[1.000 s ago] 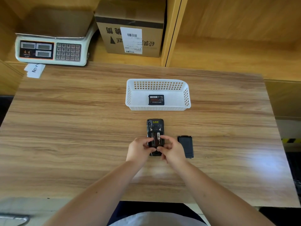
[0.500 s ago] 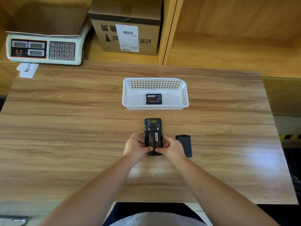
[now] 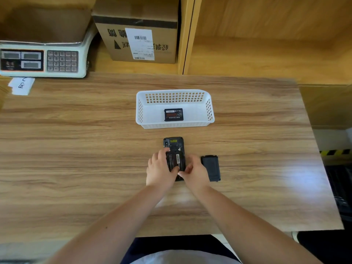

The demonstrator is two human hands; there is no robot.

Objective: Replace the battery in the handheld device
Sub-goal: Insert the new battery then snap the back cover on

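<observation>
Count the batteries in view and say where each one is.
2. One battery lies in the white basket; the other battery sits in the open back of the handheld device, between both hands. None else visible.

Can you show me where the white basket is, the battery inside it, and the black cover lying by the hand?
white basket [image 3: 175, 96]: head view, on its far wall.
battery in the basket [image 3: 173, 114]: head view, on its label.
black cover [image 3: 211, 168]: head view, on its middle.

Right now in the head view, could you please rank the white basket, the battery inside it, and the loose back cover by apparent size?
Largest to smallest:
1. white basket
2. back cover
3. battery; it lies farther from the camera, so its true size against the cover is unsure.
</observation>
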